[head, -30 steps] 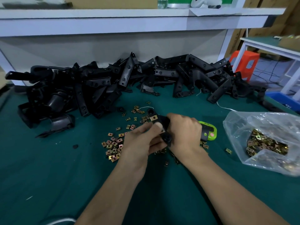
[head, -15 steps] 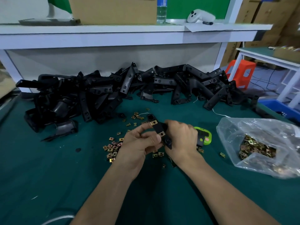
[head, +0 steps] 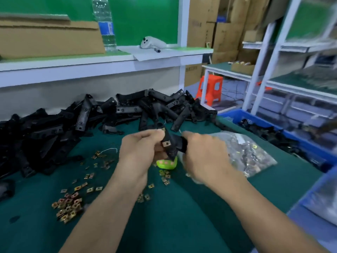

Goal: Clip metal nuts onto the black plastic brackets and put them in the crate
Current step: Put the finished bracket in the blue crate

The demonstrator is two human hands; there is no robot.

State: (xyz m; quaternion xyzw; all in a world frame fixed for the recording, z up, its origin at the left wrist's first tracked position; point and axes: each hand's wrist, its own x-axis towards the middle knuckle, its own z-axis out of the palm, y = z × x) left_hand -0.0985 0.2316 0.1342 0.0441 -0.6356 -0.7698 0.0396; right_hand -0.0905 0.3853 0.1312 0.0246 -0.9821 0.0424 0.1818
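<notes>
Both hands hold one black plastic bracket (head: 173, 143) above the green table (head: 173, 216). My left hand (head: 140, 152) pinches its left end, and my right hand (head: 204, 154) grips its right end. A brass metal nut (head: 166, 143) is clipped on the bracket's face, and another shows at its top by my left fingers. Loose metal nuts (head: 69, 205) lie scattered on the table at lower left. A heap of black brackets (head: 91, 117) fills the back of the table. The blue crate (head: 273, 136) with black brackets in it stands to the right, off the table edge.
A clear plastic bag of nuts (head: 249, 152) lies right of my hands. A small green device (head: 166, 164) sits under the bracket. A white shelf (head: 109, 63) carries a cardboard box, a water bottle and a white controller. An orange stool (head: 211, 88) and white racks stand at right.
The view has swung up and to the right, bringing the blue crate into sight. Both hands have lifted the bracket higher and toward the right.
</notes>
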